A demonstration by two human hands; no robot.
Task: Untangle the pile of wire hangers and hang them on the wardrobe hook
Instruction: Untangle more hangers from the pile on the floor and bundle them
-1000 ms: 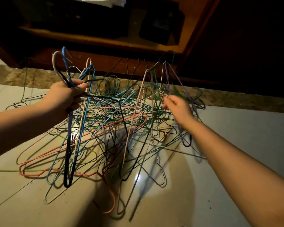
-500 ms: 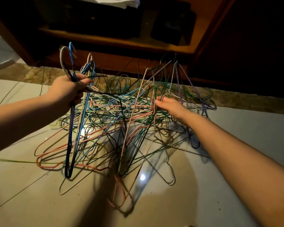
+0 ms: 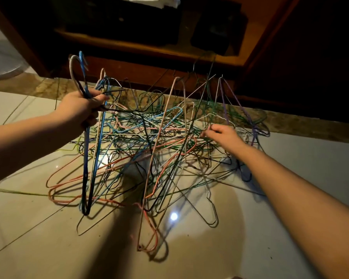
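A tangled pile of wire hangers (image 3: pixel 149 150) in several colours lies on the pale tiled floor (image 3: pixel 250 238). My left hand (image 3: pixel 79 109) grips a bunch of hangers (image 3: pixel 89 158) by their necks, blue, black and white ones, lifted so they hang down over the pile's left side. Their hooks stick up above my fist. My right hand (image 3: pixel 222 135) reaches into the pile's right side, fingers curled among green and white wires; whether it pinches one I cannot tell. No wardrobe hook is visible.
A dark wooden wardrobe (image 3: pixel 169 51) with an open shelf stands behind the pile, folded white cloth (image 3: pixel 155 2) on top of a shelf. A stone threshold strip (image 3: pixel 310 127) runs along its base. A white fan base (image 3: pixel 2 61) is at the far left.
My right hand has shifted right and lower in the pile. My left hand keeps its grip on the bunch. The view has tilted, so the pile sits a bit lower in frame.
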